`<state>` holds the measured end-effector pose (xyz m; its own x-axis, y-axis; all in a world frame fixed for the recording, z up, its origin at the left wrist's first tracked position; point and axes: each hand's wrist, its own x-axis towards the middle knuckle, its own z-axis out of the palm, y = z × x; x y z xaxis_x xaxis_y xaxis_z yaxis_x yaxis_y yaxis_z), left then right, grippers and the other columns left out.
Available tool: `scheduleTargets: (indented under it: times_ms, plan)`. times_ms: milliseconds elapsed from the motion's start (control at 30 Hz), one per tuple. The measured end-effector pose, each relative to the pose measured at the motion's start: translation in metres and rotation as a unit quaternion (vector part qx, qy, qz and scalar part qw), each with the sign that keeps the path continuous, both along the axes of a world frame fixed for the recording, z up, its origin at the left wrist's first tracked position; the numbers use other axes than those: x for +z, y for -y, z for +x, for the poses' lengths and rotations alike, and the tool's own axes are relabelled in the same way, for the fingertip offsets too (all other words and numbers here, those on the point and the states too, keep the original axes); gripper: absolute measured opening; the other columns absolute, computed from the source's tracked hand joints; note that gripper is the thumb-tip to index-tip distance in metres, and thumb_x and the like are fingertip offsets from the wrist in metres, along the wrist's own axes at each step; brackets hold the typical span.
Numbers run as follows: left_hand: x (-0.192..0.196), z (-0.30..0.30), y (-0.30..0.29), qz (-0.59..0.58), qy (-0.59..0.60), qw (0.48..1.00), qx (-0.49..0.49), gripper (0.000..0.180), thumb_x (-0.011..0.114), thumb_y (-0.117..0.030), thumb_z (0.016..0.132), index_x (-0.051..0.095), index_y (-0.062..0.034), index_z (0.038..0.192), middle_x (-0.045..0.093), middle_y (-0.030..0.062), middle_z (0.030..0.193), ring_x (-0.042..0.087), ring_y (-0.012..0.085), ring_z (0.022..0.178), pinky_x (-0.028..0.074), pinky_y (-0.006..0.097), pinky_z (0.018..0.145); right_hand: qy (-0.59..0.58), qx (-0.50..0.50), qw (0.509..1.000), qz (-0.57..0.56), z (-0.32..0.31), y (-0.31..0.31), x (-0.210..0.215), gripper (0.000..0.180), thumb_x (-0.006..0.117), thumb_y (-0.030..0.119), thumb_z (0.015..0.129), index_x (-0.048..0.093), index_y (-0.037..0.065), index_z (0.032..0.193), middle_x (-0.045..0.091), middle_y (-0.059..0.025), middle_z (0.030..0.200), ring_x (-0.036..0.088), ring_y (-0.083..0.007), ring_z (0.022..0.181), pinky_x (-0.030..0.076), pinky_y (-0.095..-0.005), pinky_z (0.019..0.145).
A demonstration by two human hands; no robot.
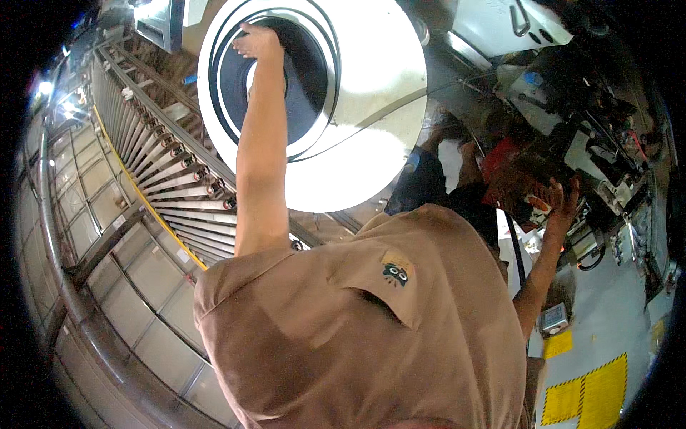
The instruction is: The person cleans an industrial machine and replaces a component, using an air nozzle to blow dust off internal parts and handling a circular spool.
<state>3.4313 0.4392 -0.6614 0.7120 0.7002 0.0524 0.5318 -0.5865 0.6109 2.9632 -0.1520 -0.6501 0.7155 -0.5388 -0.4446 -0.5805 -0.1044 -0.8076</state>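
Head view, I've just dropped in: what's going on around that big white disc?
A person in a brown shirt has the left hand over the dark round centre of the large white disc, fingers spread; whether it touches is unclear. The right hand is raised off to the right, fingers apart, near dimly lit equipment. Conveyor rollers run along the disc's left side.

Exposure's uneven on my feed: white disc [382, 79] blown out with glare, machinery [604, 154] at right sunk in shadow. A point light [46, 87] flares far left. Shirt [307, 343] reads mid-toned. Fisheye bends the left-hand pipe [77, 311] hard; rim goes black. I see grain in darks, fine detail soft.
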Motion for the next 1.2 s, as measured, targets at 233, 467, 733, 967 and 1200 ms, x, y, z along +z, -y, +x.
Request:
scheduleTargets:
  times_ms: [233,467,733,967,1200]
  plan:
    - [-0.009,-0.161,0.013,0.299,-0.065,0.832,-0.463,0.074,0.033,-0.044,0.111,0.024,0.0133,0.157,0.02,0.0373,0.164,0.017,0.0541,0.153,0.013,0.058,0.127,0.034,-0.022,0.998,0.039,-0.016,0.003,-0.019,0.072,0.061,0.037,0.106,0.027,0.012,0.164,0.028,-0.0156,0.168,0.052,-0.0313,0.14,0.043,-0.049,0.117]
    - [-0.039,-0.058,-0.017,0.175,-0.133,0.968,-0.124,0.08,0.031,-0.045,0.109,0.014,0.0172,0.157,0.007,0.0406,0.165,0.003,0.053,0.156,0.003,0.057,0.128,-0.009,-0.052,0.997,0.048,-0.013,-0.001,-0.01,0.071,0.061,0.036,0.106,0.028,0.011,0.164,0.033,-0.0153,0.165,0.049,-0.0333,0.142,0.041,-0.0488,0.118]
    - [0.03,-0.096,-0.01,0.382,-0.115,0.835,-0.38,0.073,0.038,-0.041,0.109,0.028,0.0151,0.155,0.024,0.0344,0.164,0.016,0.0504,0.155,0.006,0.057,0.128,-0.001,-0.02,1.0,-0.015,-0.01,0.001,-0.009,0.072,0.063,0.036,0.105,0.029,0.009,0.163,0.035,-0.0161,0.164,0.054,-0.0299,0.138,0.043,-0.0475,0.116]
    - [-0.035,-0.069,-0.037,0.306,-0.152,0.876,-0.34,0.083,0.029,-0.047,0.11,0.015,0.0214,0.154,0.015,0.0459,0.16,0.013,0.057,0.153,0.008,0.059,0.127,0.027,-0.104,0.992,0.071,-0.005,-0.009,-0.002,0.062,0.066,0.038,0.101,0.05,0.005,0.151,0.034,-0.0159,0.165,0.043,-0.0322,0.146,0.049,-0.0474,0.11]
    - [0.068,0.031,-0.198,0.231,-0.399,0.875,-0.149,0.078,0.039,-0.058,0.105,0.053,0.0095,0.142,0.059,0.0322,0.14,0.057,0.0408,0.134,0.04,0.054,0.114,0.025,0.055,0.996,-0.068,-0.016,0.019,-0.032,0.073,0.062,0.038,0.105,0.029,0.012,0.164,0.033,-0.0121,0.166,0.049,-0.0295,0.142,0.043,-0.0481,0.116]
